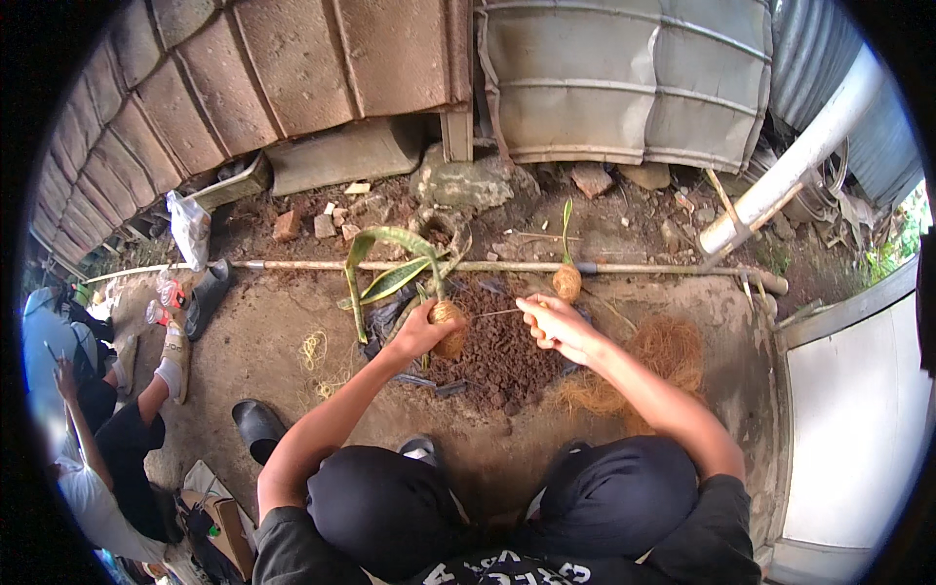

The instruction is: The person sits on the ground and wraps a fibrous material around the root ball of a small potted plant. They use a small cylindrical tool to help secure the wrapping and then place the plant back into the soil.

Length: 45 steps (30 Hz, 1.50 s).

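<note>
My left hand [426, 329] holds a fibre-wrapped root ball [448, 338], from which a snake plant with variegated leaves [395, 280] rises. A taut string [496, 313] runs from the ball to my right hand [553, 327], whose fingers are closed on it. Below the string, dark crumbly soil [508, 362] lies heaped on black plastic. Just beyond my right hand rests a second fibre-wrapped ball [567, 282] with one upright green leaf. Loose brown coconut fibre [662, 362] is spread to the right, partly behind my forearm. Tangled yellowish string [314, 351] lies to the left.
A long thin pipe [314, 265] crosses the ground beyond the soil. Rocks [468, 179] and brick pieces lie behind it. At left are black rubber clogs [257, 430], a plastic bag [189, 230] and another person [110, 453]. A white panel [848, 431] stands at right.
</note>
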Available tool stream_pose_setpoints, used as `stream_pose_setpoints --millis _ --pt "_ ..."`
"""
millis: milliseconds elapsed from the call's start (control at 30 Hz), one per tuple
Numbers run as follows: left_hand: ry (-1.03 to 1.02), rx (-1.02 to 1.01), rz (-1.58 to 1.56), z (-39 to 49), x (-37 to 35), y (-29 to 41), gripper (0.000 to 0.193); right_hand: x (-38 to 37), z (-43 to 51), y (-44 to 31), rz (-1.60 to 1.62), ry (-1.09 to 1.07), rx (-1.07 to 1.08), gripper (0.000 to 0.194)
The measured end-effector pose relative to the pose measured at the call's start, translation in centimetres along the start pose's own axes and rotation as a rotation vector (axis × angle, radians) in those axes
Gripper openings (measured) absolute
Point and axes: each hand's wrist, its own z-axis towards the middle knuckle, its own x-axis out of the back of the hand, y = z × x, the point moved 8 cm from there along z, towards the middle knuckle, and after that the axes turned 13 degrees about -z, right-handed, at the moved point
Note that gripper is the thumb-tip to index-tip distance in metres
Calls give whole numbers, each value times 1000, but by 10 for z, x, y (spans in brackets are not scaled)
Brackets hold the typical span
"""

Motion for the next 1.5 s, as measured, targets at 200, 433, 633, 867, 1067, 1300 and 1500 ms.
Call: stream_pose_setpoints --millis 200,433,633,867,1067,1300,1500 --pt "99 43 209 8 -2 -98 73 4 11 93 133 187 -15 26" --pt "151 92 371 2 12 -148 75 17 20 164 272 347 -96 26" --pt "233 199 587 -8 34 -150 70 8 36 196 94 222 -120 29" --pt "455 -381 792 -21 -4 -68 76 -16 38 165 -122 49 -46 30" --pt "-343 -275 362 8 -107 -100 26 -25 35 132 -77 24 40 24" --pt "-59 -466 505 7 -80 -88 15 -14 28 147 140 48 -92 25" --pt "-46 -289 467 14 -62 -107 11 29 38 180 247 206 -141 23"
